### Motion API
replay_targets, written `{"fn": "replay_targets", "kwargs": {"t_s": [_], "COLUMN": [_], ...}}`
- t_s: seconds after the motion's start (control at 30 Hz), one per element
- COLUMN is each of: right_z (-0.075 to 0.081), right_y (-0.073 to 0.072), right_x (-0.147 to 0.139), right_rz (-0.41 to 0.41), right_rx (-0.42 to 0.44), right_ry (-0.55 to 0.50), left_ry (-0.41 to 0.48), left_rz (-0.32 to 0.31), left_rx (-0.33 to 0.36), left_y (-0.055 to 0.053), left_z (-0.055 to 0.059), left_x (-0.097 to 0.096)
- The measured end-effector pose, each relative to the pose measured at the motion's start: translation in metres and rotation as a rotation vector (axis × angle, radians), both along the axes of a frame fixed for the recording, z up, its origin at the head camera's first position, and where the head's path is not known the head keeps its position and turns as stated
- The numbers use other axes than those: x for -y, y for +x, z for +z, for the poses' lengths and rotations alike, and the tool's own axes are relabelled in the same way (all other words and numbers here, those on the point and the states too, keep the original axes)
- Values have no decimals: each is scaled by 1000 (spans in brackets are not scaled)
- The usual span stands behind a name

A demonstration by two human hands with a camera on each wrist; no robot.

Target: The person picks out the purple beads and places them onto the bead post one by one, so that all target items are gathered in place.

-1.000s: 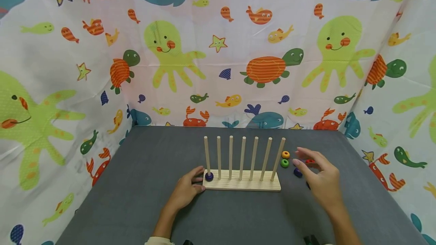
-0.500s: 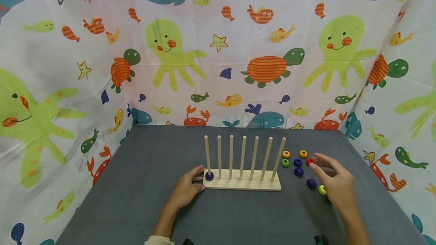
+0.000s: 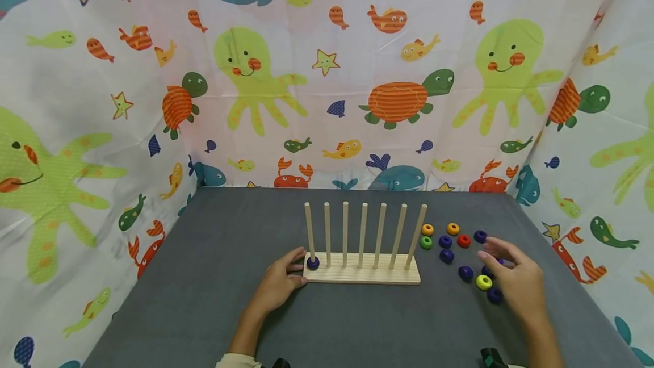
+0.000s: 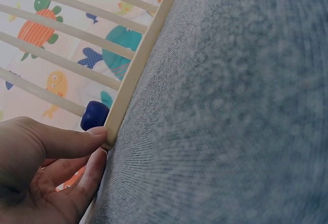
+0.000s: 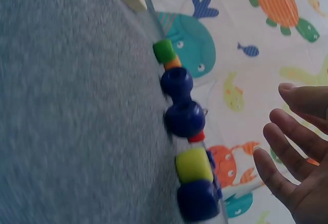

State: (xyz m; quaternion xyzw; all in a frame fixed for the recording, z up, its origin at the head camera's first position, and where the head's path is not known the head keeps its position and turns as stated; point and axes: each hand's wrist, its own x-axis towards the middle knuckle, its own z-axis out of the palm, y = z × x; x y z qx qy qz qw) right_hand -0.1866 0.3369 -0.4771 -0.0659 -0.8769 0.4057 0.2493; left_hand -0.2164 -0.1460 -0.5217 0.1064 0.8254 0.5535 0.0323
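Note:
My left hand [image 3: 278, 283] pinches the left end of a wooden peg stand [image 3: 368, 276], thumb and fingers at the corner in the left wrist view. Upright thin pegs line the stand. Around the leftmost peg, at the base, sits a dark blue bead [image 3: 313, 263], just beside my thumb. My right hand [image 3: 521, 285] hovers over loose beads right of the stand, fingers loosely bent and apart, holding nothing in the right wrist view. Closest to it lie a blue bead [image 3: 479, 236], a yellow bead [image 5: 194, 165] and another blue bead [image 5: 198, 201]; some are partly hidden behind the hand.
Farther left in the scatter are a green bead [image 3: 426, 242], two orange beads, one of them [image 3: 453, 229] farther back, a red bead [image 3: 464, 241] and several blue ones. A grey cloth [image 3: 230, 226] covers the table. A sea-animal curtain [image 3: 286, 84] surrounds its back and sides.
My right hand has moved to the right over the beads, uncovering the red, yellow and several blue ones. The left hand stays on the stand's end.

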Motion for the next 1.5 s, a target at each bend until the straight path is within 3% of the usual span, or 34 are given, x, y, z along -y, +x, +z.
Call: {"fn": "replay_targets", "kwargs": {"t_s": [0.27, 0.63, 0.87, 1.13, 1.5], "right_z": [-9, -5, -5, -10, -16], "right_y": [3, 10, 8, 8, 7], "right_x": [-24, -49, -61, -67, -71], "right_rz": [1, 172, 235, 277, 327], "right_rx": [174, 420, 538, 623, 647], "right_ry": [39, 40, 25, -20, -55], "left_ry": [11, -18, -35, -40, -23], "left_rz": [0, 12, 2, 5, -6], "left_rx": [-4, -7, -7, -7, -14], "left_y": [-1, 0, -1, -1, -1], "left_z": [0, 1, 0, 0, -1], "left_x": [-1, -2, -1, -1, -1]}}
